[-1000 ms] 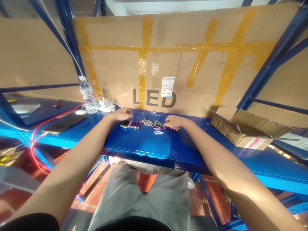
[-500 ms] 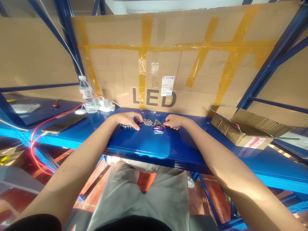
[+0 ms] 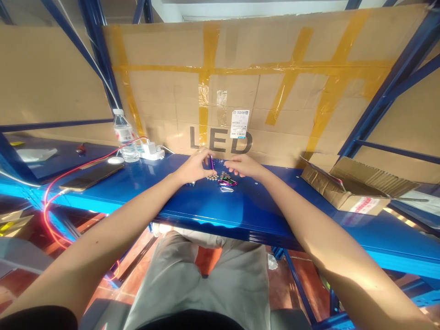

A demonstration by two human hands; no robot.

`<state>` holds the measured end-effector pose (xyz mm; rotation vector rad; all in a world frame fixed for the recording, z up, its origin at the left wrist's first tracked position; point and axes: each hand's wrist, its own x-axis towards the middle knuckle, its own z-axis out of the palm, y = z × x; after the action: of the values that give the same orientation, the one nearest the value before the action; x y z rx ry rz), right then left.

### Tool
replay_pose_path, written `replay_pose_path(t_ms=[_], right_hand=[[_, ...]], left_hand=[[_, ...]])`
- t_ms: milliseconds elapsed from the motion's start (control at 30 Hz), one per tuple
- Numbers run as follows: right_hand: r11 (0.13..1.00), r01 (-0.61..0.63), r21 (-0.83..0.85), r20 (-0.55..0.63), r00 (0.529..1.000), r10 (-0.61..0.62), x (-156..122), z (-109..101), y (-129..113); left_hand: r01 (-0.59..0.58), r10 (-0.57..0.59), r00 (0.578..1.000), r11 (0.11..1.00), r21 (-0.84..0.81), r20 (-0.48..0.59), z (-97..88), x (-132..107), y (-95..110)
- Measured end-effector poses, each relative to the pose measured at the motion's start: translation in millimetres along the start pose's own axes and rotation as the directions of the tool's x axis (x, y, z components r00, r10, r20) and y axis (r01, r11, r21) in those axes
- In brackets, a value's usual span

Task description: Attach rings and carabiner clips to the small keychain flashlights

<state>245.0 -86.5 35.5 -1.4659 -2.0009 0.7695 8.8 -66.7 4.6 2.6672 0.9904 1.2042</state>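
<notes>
My left hand (image 3: 196,166) is curled at the middle of the blue table, with a slim purple carabiner (image 3: 211,162) upright between thumb and fingers. Facing it on the right, my right hand (image 3: 244,166) has its fingertips pinched together; whatever they hold is too small to make out. Below and between the hands lies a heap of pink and green carabiners (image 3: 227,183), with a silver carabiner (image 3: 226,189) in front. Small round metal pieces (image 3: 212,177) are gathered beside the heap, partly covered by my left hand.
On the left are a water bottle (image 3: 125,137), a white charger on a power strip (image 3: 151,150) and a phone (image 3: 91,176) with a red cable. An open cardboard box (image 3: 364,204) sits on the right. A large cardboard sheet (image 3: 165,101) stands along the table's back.
My left hand has moved right and away from me with the purple carabiner, now over the small metal pieces. My right hand has shifted slightly left and farther back.
</notes>
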Motion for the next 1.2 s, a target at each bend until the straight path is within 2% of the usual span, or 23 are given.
replay_pose_path(t_ms=[67, 167, 333, 400, 500, 567, 667, 833, 1000, 1200], right_hand=[[0.998, 0.018, 0.066, 0.066, 0.998, -0.022, -3.0, 7.4, -8.4], [0.989, 0.049, 0.142, 0.088, 0.994, -0.062, -3.7, 17.1, -11.9], [0.987, 0.035, 0.154, 0.089, 0.995, -0.049, -3.3, 21.2, -11.2], [0.989, 0.02, 0.147, 0.047, 0.999, -0.027, -3.6, 19.4, -12.8], [0.995, 0.001, 0.102, -0.028, 1.0, 0.002, -2.4, 14.6, -12.0], [0.998, -0.012, 0.065, -0.062, 0.998, 0.016, 0.1, 11.0, -7.4], [0.998, 0.003, 0.058, -0.123, 0.992, 0.004, 4.7, 7.0, 2.4], [0.999, 0.032, 0.036, -0.162, 0.986, -0.026, 6.8, 5.8, 7.7], [0.999, 0.032, 0.008, -0.145, 0.989, -0.031, 0.6, 6.7, -0.4], [0.998, 0.056, 0.015, -0.115, 0.992, -0.054, -2.6, 8.5, -4.2]], left_hand=[[-0.081, 0.08, 0.996, 0.996, 0.028, 0.051, 6.0, 0.3, 7.9], [-0.151, 0.145, 0.986, 0.986, 0.074, 0.076, 11.3, -0.5, 18.2], [-0.164, 0.157, 0.984, 0.983, 0.088, 0.08, 12.5, -1.7, 22.8], [-0.11, 0.109, 0.994, 0.992, 0.057, 0.026, 9.2, -1.5, 19.3], [0.042, -0.041, 0.999, 0.998, 0.042, -0.031, 0.1, -0.8, 7.0], [0.139, -0.145, 0.988, 0.986, 0.093, 0.06, -6.0, -0.8, -4.1], [0.203, -0.228, 0.964, 0.963, 0.175, 0.138, -9.6, -1.7, -18.5], [0.27, -0.343, 0.911, 0.916, 0.296, 0.229, -0.4, -3.0, -24.3], [0.307, -0.387, 0.894, 0.896, 0.322, 0.225, 7.4, -1.9, -22.3], [0.364, -0.404, 0.895, 0.907, 0.211, 0.189, 7.3, -0.5, -24.3]])
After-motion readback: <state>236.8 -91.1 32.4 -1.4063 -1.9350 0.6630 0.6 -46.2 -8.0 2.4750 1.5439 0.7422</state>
